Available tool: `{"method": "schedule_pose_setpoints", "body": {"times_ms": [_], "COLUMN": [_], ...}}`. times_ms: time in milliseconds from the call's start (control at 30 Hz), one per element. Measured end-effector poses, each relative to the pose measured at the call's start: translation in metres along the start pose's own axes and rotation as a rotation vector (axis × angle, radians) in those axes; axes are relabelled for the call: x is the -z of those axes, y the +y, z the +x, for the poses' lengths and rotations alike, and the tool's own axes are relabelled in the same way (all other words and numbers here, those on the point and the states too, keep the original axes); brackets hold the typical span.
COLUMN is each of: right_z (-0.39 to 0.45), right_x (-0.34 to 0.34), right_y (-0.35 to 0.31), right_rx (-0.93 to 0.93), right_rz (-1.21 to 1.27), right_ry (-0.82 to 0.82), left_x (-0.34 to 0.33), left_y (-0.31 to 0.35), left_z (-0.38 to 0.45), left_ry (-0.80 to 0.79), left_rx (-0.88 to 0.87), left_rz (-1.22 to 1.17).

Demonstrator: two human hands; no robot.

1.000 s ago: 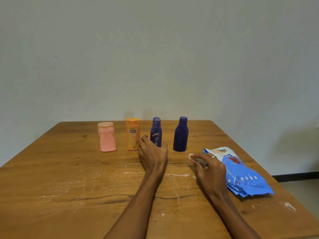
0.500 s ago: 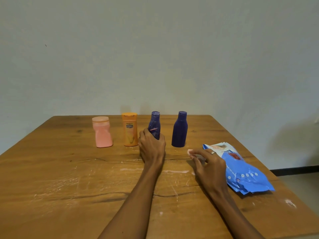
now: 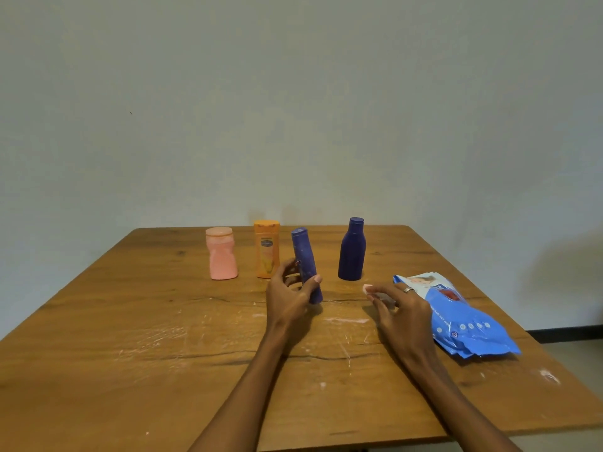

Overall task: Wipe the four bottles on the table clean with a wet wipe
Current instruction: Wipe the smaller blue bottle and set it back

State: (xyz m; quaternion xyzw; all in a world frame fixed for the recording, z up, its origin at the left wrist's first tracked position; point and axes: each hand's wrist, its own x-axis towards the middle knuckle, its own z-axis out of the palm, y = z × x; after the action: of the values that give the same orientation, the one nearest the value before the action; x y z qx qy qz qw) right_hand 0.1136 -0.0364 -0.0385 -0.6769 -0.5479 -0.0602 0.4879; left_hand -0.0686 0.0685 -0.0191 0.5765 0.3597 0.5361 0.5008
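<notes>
On the wooden table (image 3: 130,321) a pink bottle (image 3: 222,256), an orange bottle (image 3: 267,252) and a dark blue bottle (image 3: 351,252) stand upright in a row near the far edge. My left hand (image 3: 287,298) grips a slim blue bottle (image 3: 305,256) by its lower half. That bottle is tilted with its cap leaning left, pulled out of the row toward me. My right hand (image 3: 404,314) hovers low to its right and pinches a small white wet wipe (image 3: 368,289) at the fingertips; the hand covers most of the wipe.
A blue pack of wet wipes (image 3: 470,327) lies on the table just right of my right hand, near the right edge. White scuff marks streak the tabletop in front of me. A plain wall rises behind the table.
My left hand closed around the slim blue bottle, tipped it and drew it out of the row toward me. My right hand stayed beside the pack with the wipe.
</notes>
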Motion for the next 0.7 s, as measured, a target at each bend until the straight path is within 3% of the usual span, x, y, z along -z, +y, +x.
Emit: {"method": "schedule_pose_setpoints", "body": {"times_ms": [167, 300, 500, 700], "right_z": [-0.016, -0.03, -0.044, -0.012], "right_x": [-0.001, -0.004, -0.013, -0.005], "right_y": [-0.027, -0.054, -0.079, -0.11], "right_rx": [0.025, 0.016, -0.059, 0.041], "right_rz": [0.1, 0.259, 0.468, 0.52], "right_ry": [0.023, 0.065, 0.118, 0.106], "left_x": [0.024, 0.034, 0.041, 0.043], "left_y": [0.008, 0.013, 0.01, 0.007], "left_z": [-0.013, -0.025, -0.037, -0.04], "left_ry": [-0.166, -0.196, -0.338, -0.429], "left_rx": [0.296, 0.572, 0.596, 0.545], "left_rz": [-0.431, -0.834, -0.937, -0.911]}}
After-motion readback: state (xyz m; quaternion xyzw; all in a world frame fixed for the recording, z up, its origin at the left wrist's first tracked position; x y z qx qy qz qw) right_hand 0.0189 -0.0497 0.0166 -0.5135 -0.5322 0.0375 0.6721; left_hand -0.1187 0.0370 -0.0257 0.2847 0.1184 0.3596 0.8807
